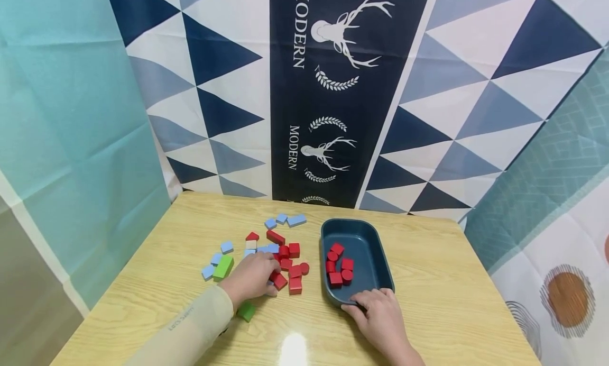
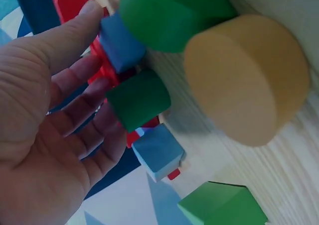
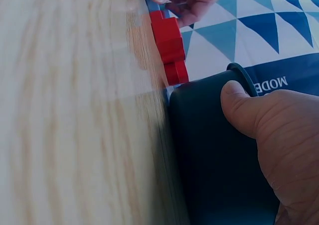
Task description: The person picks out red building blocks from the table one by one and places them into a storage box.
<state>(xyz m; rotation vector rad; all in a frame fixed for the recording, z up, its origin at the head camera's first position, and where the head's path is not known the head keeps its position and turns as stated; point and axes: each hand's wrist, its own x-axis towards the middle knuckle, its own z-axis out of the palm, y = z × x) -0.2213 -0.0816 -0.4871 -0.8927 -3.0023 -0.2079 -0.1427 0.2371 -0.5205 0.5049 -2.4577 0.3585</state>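
Observation:
My left hand (image 1: 254, 276) reaches into a loose pile of red blocks (image 1: 295, 286) and blue ones. In the left wrist view its thumb stands apart from loosely bent fingers (image 2: 82, 140), with no block plainly pinched between them. Near the fingers are a blue block (image 2: 119, 43), a dark green block (image 2: 139, 100) and a blue cube (image 2: 158, 150). My right hand (image 1: 379, 318) grips the near rim of a dark blue tray (image 1: 376, 249), its thumb on the outer wall. Several red blocks (image 1: 335, 279) lie inside the tray, mostly toward its left side.
Beyond the pile lie blue blocks (image 1: 297, 220). A light green block (image 1: 223, 268) stands left of the left hand, a darker green block (image 1: 246, 311) nearer the front. The left wrist view also shows a tan wooden cylinder (image 2: 249, 80). A patterned cloth (image 1: 228, 91) hangs behind the table.

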